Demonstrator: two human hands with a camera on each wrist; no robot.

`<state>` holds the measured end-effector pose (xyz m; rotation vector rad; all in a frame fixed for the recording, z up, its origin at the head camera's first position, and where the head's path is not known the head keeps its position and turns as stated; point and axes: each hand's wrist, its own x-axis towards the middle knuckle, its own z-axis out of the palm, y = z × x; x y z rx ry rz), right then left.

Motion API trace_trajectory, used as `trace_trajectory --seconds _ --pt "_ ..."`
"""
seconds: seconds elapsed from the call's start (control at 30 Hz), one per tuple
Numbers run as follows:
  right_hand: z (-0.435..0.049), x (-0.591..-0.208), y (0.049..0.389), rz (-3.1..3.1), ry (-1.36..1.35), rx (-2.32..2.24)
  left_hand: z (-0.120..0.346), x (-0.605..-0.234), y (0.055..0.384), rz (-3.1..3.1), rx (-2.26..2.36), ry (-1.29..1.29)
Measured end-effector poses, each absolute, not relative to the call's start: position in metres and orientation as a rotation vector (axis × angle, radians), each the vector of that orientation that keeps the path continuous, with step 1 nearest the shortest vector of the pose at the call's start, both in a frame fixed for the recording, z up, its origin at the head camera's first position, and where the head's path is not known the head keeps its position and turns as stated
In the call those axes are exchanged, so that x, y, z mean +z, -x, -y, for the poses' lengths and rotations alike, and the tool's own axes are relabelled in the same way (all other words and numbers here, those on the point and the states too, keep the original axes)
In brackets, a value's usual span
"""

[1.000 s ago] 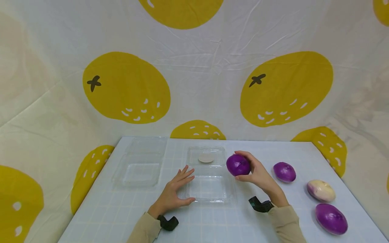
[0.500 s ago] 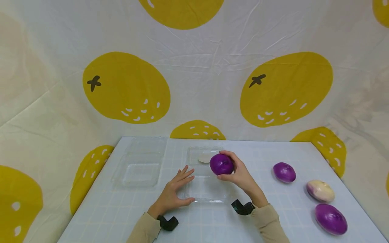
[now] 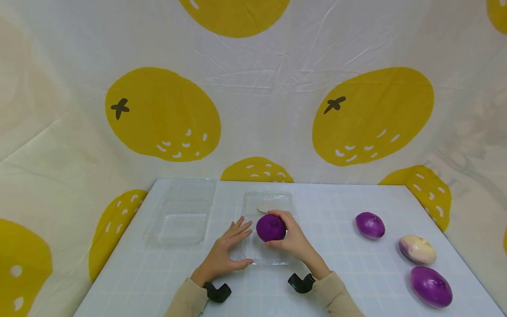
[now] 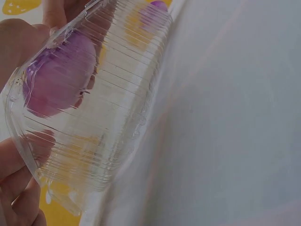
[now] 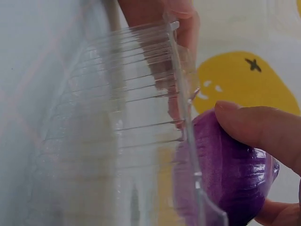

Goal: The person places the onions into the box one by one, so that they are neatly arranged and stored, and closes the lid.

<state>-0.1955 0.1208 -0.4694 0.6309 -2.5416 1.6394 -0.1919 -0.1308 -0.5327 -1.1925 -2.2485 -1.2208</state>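
Note:
A shiny purple onion is held over the clear plastic clamshell box by my right hand, thumb in front and fingers behind. Seen from the right wrist, the onion hangs at the box's rim, its lower part showing through the ribbed wall. The box stands with its lid folded back, a pale round sticker on the lid. My left hand rests at the box's left side, fingers and thumb spread along the rim. In the left wrist view its fingertips show through the plastic.
Another open clear box lies at the back left. On the right side of the white table are a purple onion, a cream-and-purple one and a larger purple one. A fruit-print cloth hangs behind.
My right hand has carried the onion leftward and then down, from the right of the box to just over its base. My left hand has stayed put.

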Motion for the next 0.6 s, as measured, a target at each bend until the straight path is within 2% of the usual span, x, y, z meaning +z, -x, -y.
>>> trace_trajectory --seconds 0.43,0.6 --pt "-0.109 -0.482 0.182 2.822 -0.573 1.141 0.126 -0.543 0.195 2.165 -1.256 1.225" --pt "-0.1 -0.483 0.179 2.841 -0.583 1.092 0.128 -0.539 0.195 2.197 -1.233 1.201"
